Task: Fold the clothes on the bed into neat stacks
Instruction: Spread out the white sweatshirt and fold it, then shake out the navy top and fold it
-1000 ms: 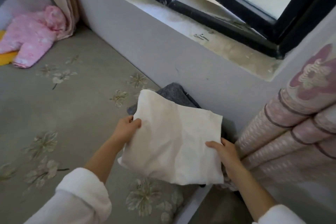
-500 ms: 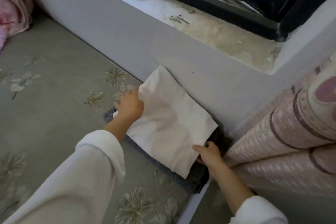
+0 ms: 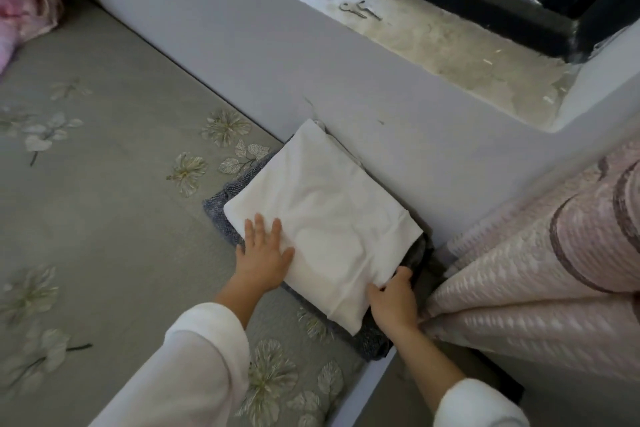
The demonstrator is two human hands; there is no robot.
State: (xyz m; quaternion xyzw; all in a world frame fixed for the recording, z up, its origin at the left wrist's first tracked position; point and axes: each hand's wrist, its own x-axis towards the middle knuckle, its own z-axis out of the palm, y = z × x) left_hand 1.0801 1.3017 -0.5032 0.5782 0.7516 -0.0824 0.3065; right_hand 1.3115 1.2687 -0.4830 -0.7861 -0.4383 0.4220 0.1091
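- Head view: a folded white garment (image 3: 322, 222) lies on top of a folded blue-grey garment (image 3: 221, 204), the stack sitting at the edge of the bed (image 3: 104, 201) and pushed up against the grey wall (image 3: 277, 55) below a dusty window sill (image 3: 450, 42).
- Left hand (image 3: 265, 253) rests flat on the near-left corner of the white garment, its fingers (image 3: 258, 225) straight and spread apart.
- Right hand (image 3: 393, 302) grips the near-right edge of the same garment, fingers (image 3: 403, 276) curled around the fabric, with darker cloth showing just beyond them.
- White sleeves cover both forearms.
- Just right of the right hand's fingers hangs a pink patterned curtain (image 3: 540, 270).
- Far to the left of the left hand's fingers, a pink item (image 3: 14, 10) shows at the frame's corner.
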